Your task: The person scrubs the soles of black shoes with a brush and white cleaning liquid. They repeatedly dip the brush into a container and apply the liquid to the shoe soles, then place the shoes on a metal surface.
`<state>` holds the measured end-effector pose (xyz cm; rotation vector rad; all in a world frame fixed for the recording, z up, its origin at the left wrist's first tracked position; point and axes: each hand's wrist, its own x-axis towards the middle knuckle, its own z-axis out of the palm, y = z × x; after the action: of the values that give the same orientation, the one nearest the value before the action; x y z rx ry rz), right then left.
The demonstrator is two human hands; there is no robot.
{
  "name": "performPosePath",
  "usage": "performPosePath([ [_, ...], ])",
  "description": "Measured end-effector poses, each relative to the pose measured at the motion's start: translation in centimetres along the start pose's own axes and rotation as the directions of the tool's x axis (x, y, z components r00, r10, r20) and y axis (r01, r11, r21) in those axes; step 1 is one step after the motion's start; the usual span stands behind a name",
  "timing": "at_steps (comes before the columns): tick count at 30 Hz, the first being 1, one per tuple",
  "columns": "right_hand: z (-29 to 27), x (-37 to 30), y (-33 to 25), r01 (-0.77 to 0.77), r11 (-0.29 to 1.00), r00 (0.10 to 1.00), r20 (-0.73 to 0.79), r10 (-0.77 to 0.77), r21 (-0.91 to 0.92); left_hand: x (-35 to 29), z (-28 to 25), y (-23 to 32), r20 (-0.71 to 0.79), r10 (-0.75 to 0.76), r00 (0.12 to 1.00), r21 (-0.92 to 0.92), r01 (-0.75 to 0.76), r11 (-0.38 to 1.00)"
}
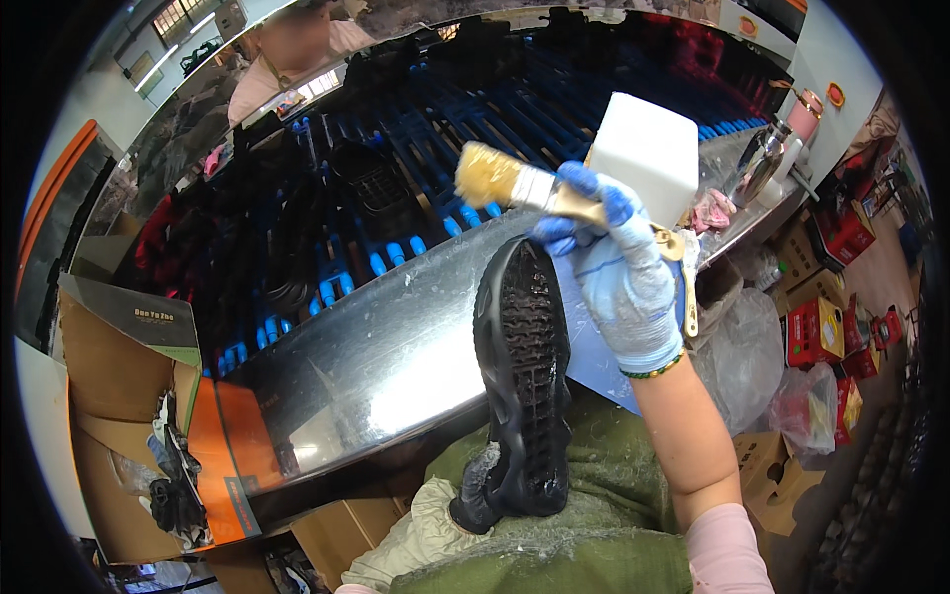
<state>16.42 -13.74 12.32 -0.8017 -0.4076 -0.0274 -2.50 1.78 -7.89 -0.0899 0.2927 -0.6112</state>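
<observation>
A black shoe sole (534, 376) stands nearly upright over my lap, its ridged inner side facing me with wet, glossy patches. My left hand (477, 490), in a dark smeared glove, grips it by the lower end; part of that hand is hidden behind the sole. My right hand (623, 277), in a blue and white glove, is closed around the wooden handle of a flat paintbrush (534, 188). Its pale yellowish bristles point left, above the sole's top end and apart from it.
A conveyor (445, 129) with blue rods runs behind a metal ledge (376, 366), carrying dark soles. A white container (648, 148) stands behind my right hand. An opened cardboard box (119, 436) is at left. Plastic bags (742, 346) and red boxes (816, 332) lie at right.
</observation>
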Motion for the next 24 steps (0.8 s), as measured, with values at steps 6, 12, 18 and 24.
performPosePath([
  [6,-0.2,0.4,0.0,-0.045,0.997,0.999,-0.02,0.044,-0.055,-0.2,0.2,0.0,-0.012,-0.01,1.0,0.006,0.01,1.0],
  [12,3.8,-4.2,3.5,-0.357,0.907,0.929,0.185,0.32,0.225,-0.4,0.4,-0.1,-0.036,0.005,0.999,0.033,-0.003,0.999],
  [18,3.1,-3.3,7.8,-0.471,0.882,0.831,0.332,0.447,-0.011,-0.2,0.3,-0.9,-0.079,0.004,0.997,0.117,0.006,0.993],
  [24,1.7,0.6,6.1,-0.16,0.983,0.965,0.225,0.137,0.086,-0.5,0.7,-0.3,-0.118,0.006,0.993,0.249,0.024,0.968],
])
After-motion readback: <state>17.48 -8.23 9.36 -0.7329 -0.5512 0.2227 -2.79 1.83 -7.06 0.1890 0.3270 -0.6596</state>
